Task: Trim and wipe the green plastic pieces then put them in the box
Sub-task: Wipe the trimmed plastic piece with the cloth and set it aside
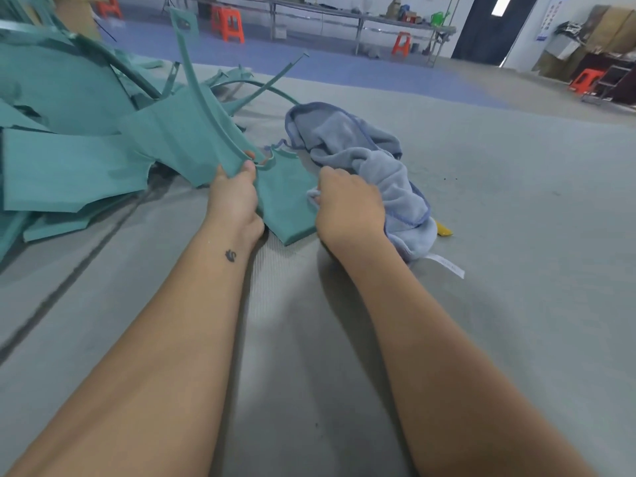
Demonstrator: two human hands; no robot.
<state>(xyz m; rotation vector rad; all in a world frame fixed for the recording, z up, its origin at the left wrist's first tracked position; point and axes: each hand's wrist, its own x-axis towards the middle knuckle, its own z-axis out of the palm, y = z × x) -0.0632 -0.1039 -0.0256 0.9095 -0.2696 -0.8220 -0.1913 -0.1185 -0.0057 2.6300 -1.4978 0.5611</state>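
At frame centre the left hand [237,194] pinches a green plastic piece [287,197] by its notched edge to steady it, while the right hand [347,204], just beside, bunches the blue cloth [371,160] for wiping.

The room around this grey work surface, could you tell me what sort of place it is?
Probably a factory workshop: a heap of green plastic pieces, long metal workbenches and orange stools.

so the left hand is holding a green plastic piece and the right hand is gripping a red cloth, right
Not quite: the cloth is light blue, not red, as the head view shows. The rest holds: the left hand holds a green plastic piece and the right hand grips the cloth.
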